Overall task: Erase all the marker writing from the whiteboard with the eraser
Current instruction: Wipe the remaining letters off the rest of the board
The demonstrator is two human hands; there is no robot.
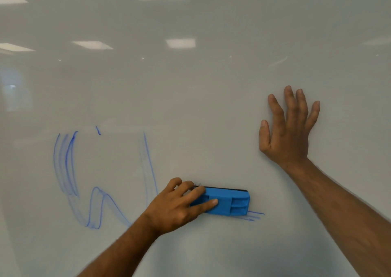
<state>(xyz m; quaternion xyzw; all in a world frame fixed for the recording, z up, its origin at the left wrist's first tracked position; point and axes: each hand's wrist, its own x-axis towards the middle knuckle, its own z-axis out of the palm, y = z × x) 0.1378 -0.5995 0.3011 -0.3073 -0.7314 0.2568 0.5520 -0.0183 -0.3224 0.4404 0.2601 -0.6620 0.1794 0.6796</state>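
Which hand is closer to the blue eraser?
Left. The left hand grips the blue plastic eraser on its left end; the right hand is pressed flat on the whiteboard, above and right.

Your whiteboard point(190, 107) is bare across the upper frame and lower centre. Only your flat right hand point(287, 132) at centre right blocks a rightward sweep.
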